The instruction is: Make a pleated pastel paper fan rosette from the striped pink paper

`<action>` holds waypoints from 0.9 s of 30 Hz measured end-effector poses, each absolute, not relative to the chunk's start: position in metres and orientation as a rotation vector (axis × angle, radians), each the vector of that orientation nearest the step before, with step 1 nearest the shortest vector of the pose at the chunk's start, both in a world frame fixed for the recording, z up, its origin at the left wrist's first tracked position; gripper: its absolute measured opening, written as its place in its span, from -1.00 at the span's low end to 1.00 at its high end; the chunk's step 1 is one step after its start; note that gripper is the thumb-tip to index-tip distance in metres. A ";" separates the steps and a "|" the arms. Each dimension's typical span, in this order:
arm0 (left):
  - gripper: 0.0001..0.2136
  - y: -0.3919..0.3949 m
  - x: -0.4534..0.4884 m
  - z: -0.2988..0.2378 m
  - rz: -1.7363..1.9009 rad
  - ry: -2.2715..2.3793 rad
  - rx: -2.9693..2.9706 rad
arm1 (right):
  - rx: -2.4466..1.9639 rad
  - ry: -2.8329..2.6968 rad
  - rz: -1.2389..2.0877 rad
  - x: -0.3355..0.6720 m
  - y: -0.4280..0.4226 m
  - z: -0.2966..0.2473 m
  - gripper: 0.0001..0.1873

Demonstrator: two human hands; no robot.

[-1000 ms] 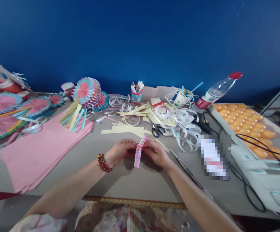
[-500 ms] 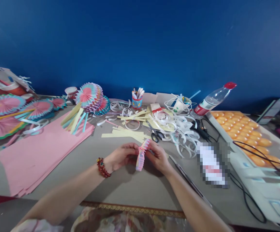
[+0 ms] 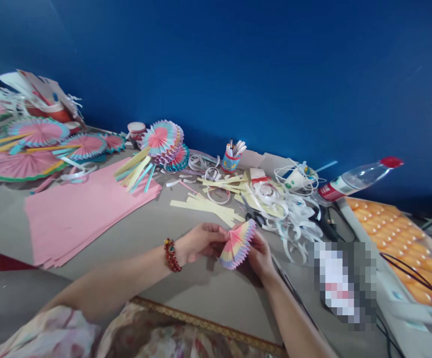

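A pleated paper fan (image 3: 239,244) in pink, yellow and lilac is spread in a half-round between my two hands, above the table. My left hand (image 3: 204,242) pinches it near the pink centre, with a beaded bracelet on the wrist. Around its right edge, my right hand (image 3: 260,253) grips the fan; its fingertips are partly hidden behind the paper. Just beyond my hands lie dark-handled scissors (image 3: 253,215) and loose pale yellow paper strips (image 3: 204,206).
Pink paper sheets (image 3: 89,209) are stacked at left, beside finished pleated rosettes (image 3: 39,132). White curled paper strips (image 3: 294,219) heap at right, near a tilted bottle (image 3: 357,181) and a pen cup (image 3: 232,158). A long metal tool (image 3: 294,288) lies by my right forearm.
The pleated paper, narrow and bunched before, now fans out wide between my hands. The view has turned, so the table's things sit farther right.
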State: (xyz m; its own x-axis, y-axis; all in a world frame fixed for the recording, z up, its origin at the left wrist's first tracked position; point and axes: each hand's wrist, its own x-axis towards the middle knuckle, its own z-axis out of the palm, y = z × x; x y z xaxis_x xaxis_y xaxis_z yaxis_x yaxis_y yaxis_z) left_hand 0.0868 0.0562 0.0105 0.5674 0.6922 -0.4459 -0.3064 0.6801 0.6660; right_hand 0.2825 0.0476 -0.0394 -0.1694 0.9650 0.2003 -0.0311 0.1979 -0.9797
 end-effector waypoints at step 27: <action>-0.69 0.059 0.086 -0.005 0.603 0.780 0.567 | -0.975 -1.624 1.073 0.280 0.052 -0.034 -0.81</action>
State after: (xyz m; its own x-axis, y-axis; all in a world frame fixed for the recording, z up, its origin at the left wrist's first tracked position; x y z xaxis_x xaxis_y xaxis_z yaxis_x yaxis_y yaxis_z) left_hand 0.0863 0.0590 -0.0054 0.5644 0.6794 -0.4689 -0.2826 0.6927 0.6635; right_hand 0.2801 0.0519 -0.0337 -0.2549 0.9296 0.2662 0.1197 0.3035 -0.9453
